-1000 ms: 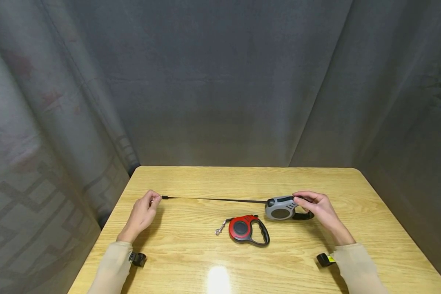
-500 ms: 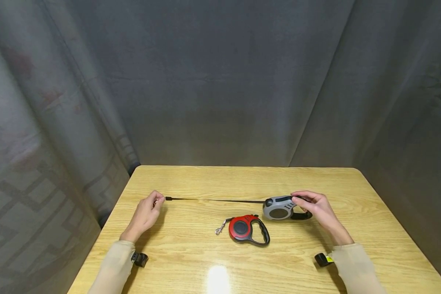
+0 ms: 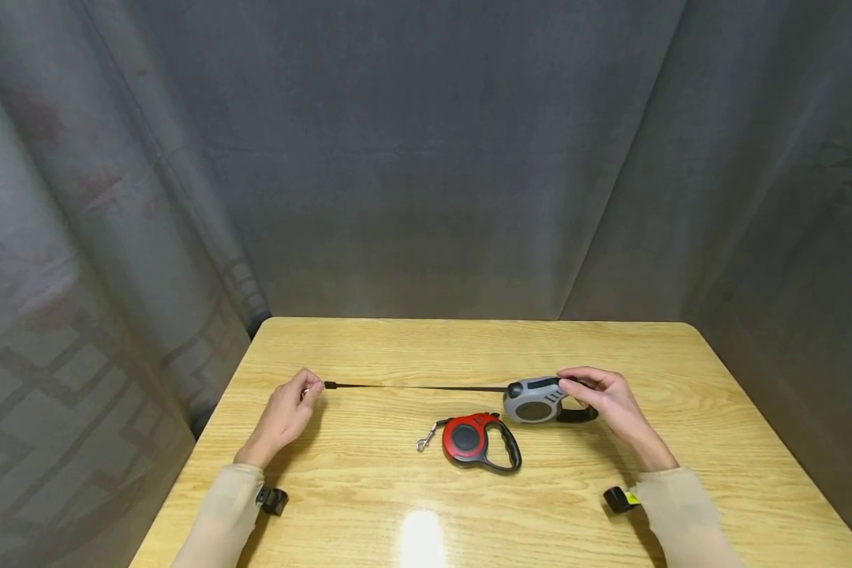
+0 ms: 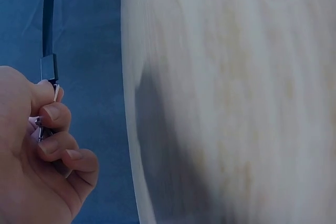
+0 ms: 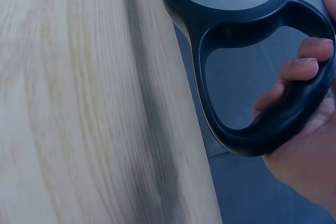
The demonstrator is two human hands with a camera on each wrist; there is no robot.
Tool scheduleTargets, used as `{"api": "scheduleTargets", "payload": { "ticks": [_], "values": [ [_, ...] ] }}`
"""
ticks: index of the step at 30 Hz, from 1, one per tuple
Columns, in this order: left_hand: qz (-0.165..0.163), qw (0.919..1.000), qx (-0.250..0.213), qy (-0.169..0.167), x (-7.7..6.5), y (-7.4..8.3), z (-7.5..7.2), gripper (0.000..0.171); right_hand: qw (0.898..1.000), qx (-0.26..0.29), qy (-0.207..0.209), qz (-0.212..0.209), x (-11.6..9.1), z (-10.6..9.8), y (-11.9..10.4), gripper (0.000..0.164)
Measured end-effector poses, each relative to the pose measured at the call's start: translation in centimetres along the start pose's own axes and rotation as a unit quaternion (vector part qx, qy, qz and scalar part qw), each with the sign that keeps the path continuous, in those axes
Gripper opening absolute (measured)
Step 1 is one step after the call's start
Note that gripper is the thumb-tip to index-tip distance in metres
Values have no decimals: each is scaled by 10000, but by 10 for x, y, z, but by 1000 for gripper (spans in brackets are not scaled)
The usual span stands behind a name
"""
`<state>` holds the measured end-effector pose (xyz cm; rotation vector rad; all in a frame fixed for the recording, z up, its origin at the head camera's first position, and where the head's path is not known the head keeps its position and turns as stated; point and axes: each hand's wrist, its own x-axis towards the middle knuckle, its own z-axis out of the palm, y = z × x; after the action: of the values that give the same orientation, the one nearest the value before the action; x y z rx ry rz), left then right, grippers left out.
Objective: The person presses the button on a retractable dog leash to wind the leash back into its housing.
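Note:
My right hand point(image 3: 607, 398) grips the black loop handle point(image 5: 278, 135) of a grey retractable dog leash point(image 3: 532, 401), fingers curled through the loop in the right wrist view. A black strap point(image 3: 426, 387) runs straight out of its casing across to my left hand point(image 3: 287, 410). In the left wrist view the curled left fingers point(image 4: 58, 142) hold the metal clip point(image 4: 40, 128) at the strap's end, mostly hidden in the hand. A red retractable leash point(image 3: 465, 439) with a black handle lies on the table between the hands, its silver clip point(image 3: 424, 443) pointing left.
The wooden table point(image 3: 369, 505) has rounded far corners. Grey curtains point(image 3: 412, 158) hang behind it and at both sides. A small black camera is strapped at each wrist.
The left hand has moved a little right and the right hand, with the grey leash, slightly left. The visible strap between them is shorter. The red leash stays put.

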<state>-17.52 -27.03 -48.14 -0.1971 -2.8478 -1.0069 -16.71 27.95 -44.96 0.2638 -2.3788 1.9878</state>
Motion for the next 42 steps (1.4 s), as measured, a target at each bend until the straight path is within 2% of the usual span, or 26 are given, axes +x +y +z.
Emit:
{"api": "scheduleTargets", "payload": {
  "ticks": [6,19,42],
  "values": [
    [-1,10000,-35,38,0,1,0,21,10000,18,-67,-29,0,5,-1,18],
    [135,9998,-169,28,-1,12,0,17,9999,14,-120,-87,0,7,-1,19],
    [135,9997,-206,-1,-5,13,2,18,9997,-98,-217,-34,3,14,2,18]
  ]
}}
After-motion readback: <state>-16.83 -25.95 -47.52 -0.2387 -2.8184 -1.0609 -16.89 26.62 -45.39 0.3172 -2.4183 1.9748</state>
